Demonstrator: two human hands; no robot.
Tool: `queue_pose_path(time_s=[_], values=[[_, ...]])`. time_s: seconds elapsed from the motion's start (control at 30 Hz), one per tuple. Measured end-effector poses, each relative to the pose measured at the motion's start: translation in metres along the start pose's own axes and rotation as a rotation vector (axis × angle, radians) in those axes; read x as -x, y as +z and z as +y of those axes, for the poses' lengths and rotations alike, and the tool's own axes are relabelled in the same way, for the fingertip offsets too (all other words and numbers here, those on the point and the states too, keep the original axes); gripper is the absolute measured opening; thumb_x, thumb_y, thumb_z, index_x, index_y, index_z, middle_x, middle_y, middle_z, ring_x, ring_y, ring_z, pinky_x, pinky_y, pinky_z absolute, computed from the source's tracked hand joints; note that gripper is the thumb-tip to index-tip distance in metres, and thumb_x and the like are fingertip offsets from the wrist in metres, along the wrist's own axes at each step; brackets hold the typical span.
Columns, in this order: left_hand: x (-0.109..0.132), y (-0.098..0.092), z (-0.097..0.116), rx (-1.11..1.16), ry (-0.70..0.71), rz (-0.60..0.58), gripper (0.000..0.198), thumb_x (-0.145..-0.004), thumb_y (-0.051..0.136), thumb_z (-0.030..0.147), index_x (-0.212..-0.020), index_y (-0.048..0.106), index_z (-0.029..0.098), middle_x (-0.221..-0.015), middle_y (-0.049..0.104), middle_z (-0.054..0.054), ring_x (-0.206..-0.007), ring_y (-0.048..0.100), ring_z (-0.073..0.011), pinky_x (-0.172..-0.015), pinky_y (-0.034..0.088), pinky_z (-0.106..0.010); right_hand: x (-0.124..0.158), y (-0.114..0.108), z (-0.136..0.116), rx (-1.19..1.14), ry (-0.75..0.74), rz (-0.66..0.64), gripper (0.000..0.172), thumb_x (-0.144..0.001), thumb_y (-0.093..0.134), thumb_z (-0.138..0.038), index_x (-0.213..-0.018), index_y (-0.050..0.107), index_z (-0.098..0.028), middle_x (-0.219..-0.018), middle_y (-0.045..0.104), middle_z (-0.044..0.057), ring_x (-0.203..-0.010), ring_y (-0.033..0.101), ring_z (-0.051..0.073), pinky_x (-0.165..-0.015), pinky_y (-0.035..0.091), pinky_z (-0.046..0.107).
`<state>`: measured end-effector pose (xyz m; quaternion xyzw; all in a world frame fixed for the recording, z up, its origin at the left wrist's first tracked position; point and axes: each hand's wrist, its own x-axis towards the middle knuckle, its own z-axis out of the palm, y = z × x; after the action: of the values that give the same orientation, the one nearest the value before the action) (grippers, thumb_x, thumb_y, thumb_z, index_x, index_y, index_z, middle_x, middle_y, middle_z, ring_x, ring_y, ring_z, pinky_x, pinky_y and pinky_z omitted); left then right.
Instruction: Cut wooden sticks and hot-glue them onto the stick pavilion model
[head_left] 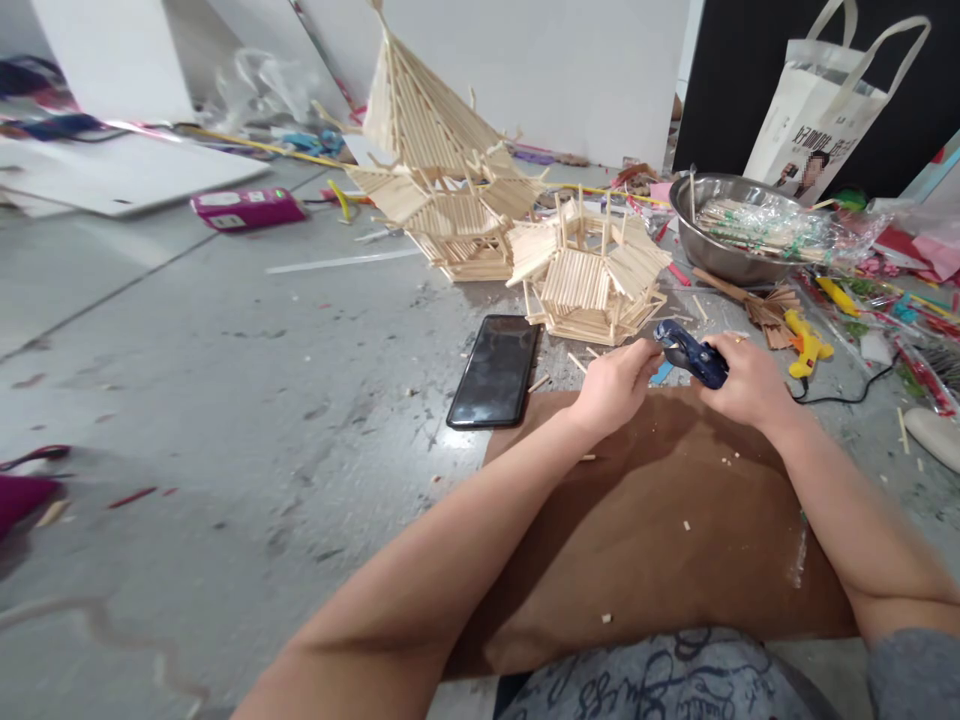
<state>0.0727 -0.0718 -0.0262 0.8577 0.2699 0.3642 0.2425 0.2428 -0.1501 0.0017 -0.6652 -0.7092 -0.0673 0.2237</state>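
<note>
My right hand (750, 385) is closed around a dark blue glue gun (690, 352), its nozzle pointing left. My left hand (616, 385) is pinched shut right at the nozzle, holding something small I cannot make out, possibly a thin wooden stick. Both hands hover over the far edge of a brown board (660, 530) lying on the grey floor. Just beyond them stands a small pavilion model of wooden sticks (592, 275), and a taller stick-built tower (435, 170) stands behind it.
A black phone (496, 370) lies left of the board. A steel bowl (720, 225) holds wrapped sticks. A yellow glue gun (806, 345) with a black cord, a white tote bag (821, 100), a pink packet (247, 208) and craft litter lie around.
</note>
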Motion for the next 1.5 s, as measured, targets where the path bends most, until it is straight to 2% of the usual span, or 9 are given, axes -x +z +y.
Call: queue_pose_path(time_s=[0.27, 0.43, 1.03, 1.3, 1.5], values=[[-0.0003, 0.0004, -0.0017, -0.063, 0.017, -0.028, 0.018, -0.084, 0.036, 0.023, -0.074, 0.049, 0.017, -0.068, 0.061, -0.005, -0.063, 0.057, -0.0138, -0.058, 0.04, -0.023, 0.001, -0.0023, -0.0029, 0.021, 0.028, -0.025, 0.026, -0.064, 0.056, -0.03, -0.087, 0.057, -0.019, -0.081, 0.064, 0.006, -0.079, 0.06, 0.024, -0.065, 0.041, 0.032], [-0.0004, 0.0003, -0.0031, -0.077, 0.044, -0.024, 0.016, -0.084, 0.036, 0.021, -0.079, 0.05, 0.017, -0.07, 0.062, -0.005, -0.065, 0.058, -0.0139, -0.059, 0.041, -0.023, 0.0014, -0.0011, -0.0014, 0.017, 0.011, -0.045, 0.029, -0.064, 0.056, -0.031, -0.09, 0.056, -0.019, -0.083, 0.065, 0.006, -0.079, 0.06, 0.024, -0.066, 0.042, 0.032], [-0.0004, 0.0, -0.0035, -0.133, 0.073, -0.041, 0.02, -0.085, 0.036, 0.023, -0.072, 0.05, 0.016, -0.067, 0.061, -0.005, -0.063, 0.057, -0.0139, -0.058, 0.04, -0.024, 0.0012, -0.0015, -0.001, -0.009, 0.025, -0.066, 0.025, -0.064, 0.056, -0.031, -0.087, 0.056, -0.02, -0.082, 0.064, 0.006, -0.079, 0.059, 0.024, -0.066, 0.041, 0.032], [-0.001, -0.0008, -0.0025, -0.115, 0.073, -0.04, 0.019, -0.085, 0.036, 0.023, -0.081, 0.053, 0.017, -0.069, 0.062, -0.004, -0.065, 0.058, -0.0135, -0.059, 0.041, -0.023, 0.0014, -0.0011, -0.0019, 0.001, 0.024, -0.074, 0.028, -0.064, 0.056, -0.03, -0.09, 0.055, -0.019, -0.084, 0.063, 0.007, -0.081, 0.058, 0.024, -0.067, 0.041, 0.034], [-0.0006, -0.0006, -0.0036, -0.096, 0.065, -0.045, 0.019, -0.085, 0.037, 0.023, -0.08, 0.054, 0.017, -0.069, 0.062, -0.005, -0.065, 0.059, -0.014, -0.059, 0.042, -0.024, 0.0018, 0.0004, -0.0001, -0.005, 0.015, -0.063, 0.027, -0.064, 0.056, -0.031, -0.089, 0.056, -0.02, -0.084, 0.063, 0.007, -0.081, 0.059, 0.024, -0.067, 0.042, 0.033]])
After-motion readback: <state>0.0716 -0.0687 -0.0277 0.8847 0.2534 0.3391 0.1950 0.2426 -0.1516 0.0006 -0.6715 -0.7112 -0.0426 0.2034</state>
